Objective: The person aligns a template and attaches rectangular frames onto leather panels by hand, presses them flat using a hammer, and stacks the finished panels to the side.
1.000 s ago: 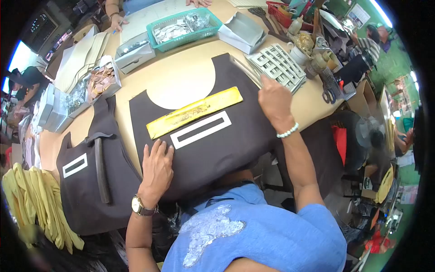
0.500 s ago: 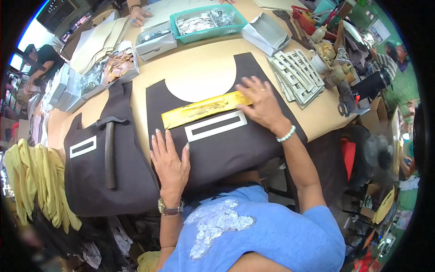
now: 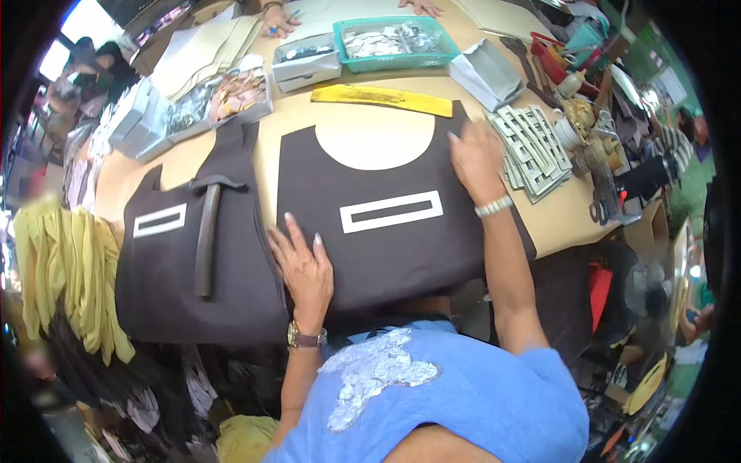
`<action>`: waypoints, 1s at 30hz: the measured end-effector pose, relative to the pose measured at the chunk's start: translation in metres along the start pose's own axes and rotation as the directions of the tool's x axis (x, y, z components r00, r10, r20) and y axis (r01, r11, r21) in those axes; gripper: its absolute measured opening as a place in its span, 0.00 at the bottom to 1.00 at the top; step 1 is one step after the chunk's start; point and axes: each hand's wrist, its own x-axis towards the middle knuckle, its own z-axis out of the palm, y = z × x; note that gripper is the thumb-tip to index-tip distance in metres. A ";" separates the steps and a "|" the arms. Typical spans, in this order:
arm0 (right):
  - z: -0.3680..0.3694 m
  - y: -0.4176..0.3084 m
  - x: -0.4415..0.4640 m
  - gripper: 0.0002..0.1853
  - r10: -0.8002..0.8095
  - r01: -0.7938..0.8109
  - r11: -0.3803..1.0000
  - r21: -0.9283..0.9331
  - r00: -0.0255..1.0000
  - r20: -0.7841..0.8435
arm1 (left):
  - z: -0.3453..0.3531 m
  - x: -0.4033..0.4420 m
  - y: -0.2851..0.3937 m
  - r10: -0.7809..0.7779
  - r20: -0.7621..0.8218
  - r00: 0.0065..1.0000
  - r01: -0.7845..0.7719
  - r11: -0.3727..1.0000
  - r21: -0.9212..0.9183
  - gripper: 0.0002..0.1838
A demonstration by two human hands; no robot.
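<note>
The dark brown cloth panel (image 3: 394,266) lay flat on the tan tabletop (image 3: 378,143), around and beneath the thin white rectangular frame (image 3: 394,220), the near side of the cloth draping towards the person. It looked light and limp, likely to wrinkle if pushed from one side; both side edges, left and right of the frame, seemed the best holds. The frame looked flat and loose enough to slip if the cloth was tugged.

The left hand (image 3: 305,266) rested palm down, left of the frame, fingers spread and grasping nothing. The right hand (image 3: 477,158) was bent at the wrist, right of and beyond the frame; its blurred fingers hid whether they pinched the cloth.
</note>
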 end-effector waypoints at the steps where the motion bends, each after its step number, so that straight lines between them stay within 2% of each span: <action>1: -0.015 0.007 -0.024 0.20 0.066 -0.055 0.995 -0.083 0.990 0.128 | -0.003 0.001 0.001 -0.051 0.081 0.995 0.047 0.998 0.045 0.32; 2: -0.015 0.020 -0.050 0.18 0.075 -0.071 0.992 -0.100 0.996 0.040 | -0.003 0.000 0.007 -0.051 0.047 0.998 0.047 0.995 0.086 0.27; 3: -0.022 0.028 -0.074 0.17 0.132 -0.124 0.987 -0.101 0.988 0.078 | -0.001 0.000 0.004 0.013 0.046 0.999 -0.015 0.998 0.056 0.26; 5: -0.036 0.037 -0.106 0.14 0.156 -0.156 0.988 0.019 0.988 -0.018 | 0.004 -0.003 -0.006 0.130 0.025 0.991 -0.130 0.991 0.007 0.23; 6: -0.036 0.050 -0.121 0.13 0.115 -0.110 0.987 0.120 0.993 -0.036 | 0.006 -0.008 -0.008 0.192 -0.012 0.981 -0.192 0.981 0.007 0.20; 7: -0.035 0.056 -0.132 0.12 0.079 -0.065 0.973 0.223 0.995 -0.054 | -0.001 -0.013 -0.005 0.257 -0.021 0.966 -0.258 0.966 -0.037 0.20; 8: -0.050 0.050 -0.132 0.10 0.191 -0.210 0.914 0.346 0.978 0.089 | -0.008 -0.020 -0.001 0.219 -0.024 0.975 -0.218 0.942 -0.257 0.19; 9: -0.069 0.046 -0.128 0.09 0.279 -0.363 0.826 0.431 0.928 0.247 | -0.019 -0.027 0.002 0.188 -0.027 0.982 -0.178 0.866 -0.468 0.19; 10: -0.072 0.056 -0.127 0.07 0.216 -0.391 0.622 0.678 0.918 0.331 | -0.038 -0.033 0.004 0.147 -0.030 0.989 -0.139 0.818 -0.558 0.19; 11: -0.073 0.065 -0.124 0.05 0.133 -0.419 0.345 0.840 0.908 0.398 | -0.061 -0.040 0.009 0.112 -0.030 0.993 -0.105 0.759 -0.642 0.18; 12: -0.094 0.047 -0.115 0.03 0.011 -0.436 0.040 0.899 0.900 0.436 | -0.084 -0.046 0.015 0.080 -0.030 0.996 -0.077 0.686 -0.723 0.18; 13: -0.111 0.037 -0.108 0.06 -0.093 -0.407 0.031 0.913 0.908 0.408 | -0.109 -0.052 0.010 0.033 0.011 0.999 -0.013 0.639 -0.769 0.19; 14: -0.129 0.020 -0.100 0.09 -0.164 -0.413 0.003 0.911 0.898 0.408 | -0.137 -0.061 0.002 -0.042 0.052 0.998 0.067 0.648 -0.759 0.20; 15: -0.143 0.000 -0.094 0.12 -0.232 -0.420 -0.023 0.907 0.885 0.404 | -0.168 -0.072 0.002 -0.213 0.024 0.977 0.151 0.607 -0.780 0.22; 16: -0.149 -0.018 -0.089 0.18 -0.308 -0.397 -0.043 0.917 0.878 0.366 | -0.186 -0.085 -0.015 -0.270 -0.172 0.947 0.035 0.620 -0.784 0.24; 17: -0.155 -0.037 -0.085 0.24 -0.382 -0.375 -0.068 0.924 0.866 0.323 | -0.205 -0.100 -0.030 -0.382 -0.356 0.853 -0.008 0.672 -0.740 0.26; 18: -0.167 -0.058 -0.081 0.29 -0.483 -0.400 -0.096 0.911 0.819 0.309 | -0.224 -0.118 -0.058 -0.391 -0.518 0.761 -0.027 0.778 -0.627 0.27; 19: -0.181 -0.078 -0.077 0.34 -0.579 -0.430 -0.121 0.895 0.763 0.288 | -0.247 -0.128 -0.069 -0.401 -0.660 0.635 -0.086 0.813 -0.576 0.25; 20: -0.191 -0.098 -0.074 0.36 -0.636 -0.396 -0.181 0.900 0.745 0.200 | -0.270 -0.134 -0.068 -0.436 -0.767 0.471 -0.109 0.834 -0.542 0.23; 21: -0.201 -0.116 -0.071 0.38 -0.674 -0.364 -0.244 0.899 0.730 0.113 | -0.295 -0.144 -0.075 -0.223 -0.857 0.465 -0.042 0.961 -0.273 0.21; 22: -0.210 -0.135 -0.068 0.41 -0.705 -0.339 -0.309 0.889 0.709 0.026 | -0.321 -0.154 -0.081 0.003 -0.901 0.434 0.035 0.999 0.020 0.19; 24: -0.224 -0.169 -0.062 0.41 -0.718 -0.300 -0.437 0.848 0.684 -0.127 | -0.377 -0.154 -0.097 0.346 -0.858 0.381 0.147 0.893 0.425 0.19; 27: -0.237 -0.211 -0.054 0.36 -0.753 -0.385 -0.489 0.783 0.639 -0.156 | -0.464 -0.111 -0.161 0.540 -0.744 0.394 0.343 0.664 0.664 0.19; 28: -0.232 -0.230 -0.058 0.31 -0.673 -0.281 -0.498 0.821 0.722 -0.161 | -0.487 -0.090 -0.185 0.562 -0.713 0.419 0.375 0.609 0.699 0.20; 30: -0.227 -0.248 -0.046 0.28 -0.742 -0.417 -0.460 0.784 0.665 -0.081 | -0.506 -0.036 -0.227 0.557 -0.671 0.489 0.368 0.566 0.738 0.20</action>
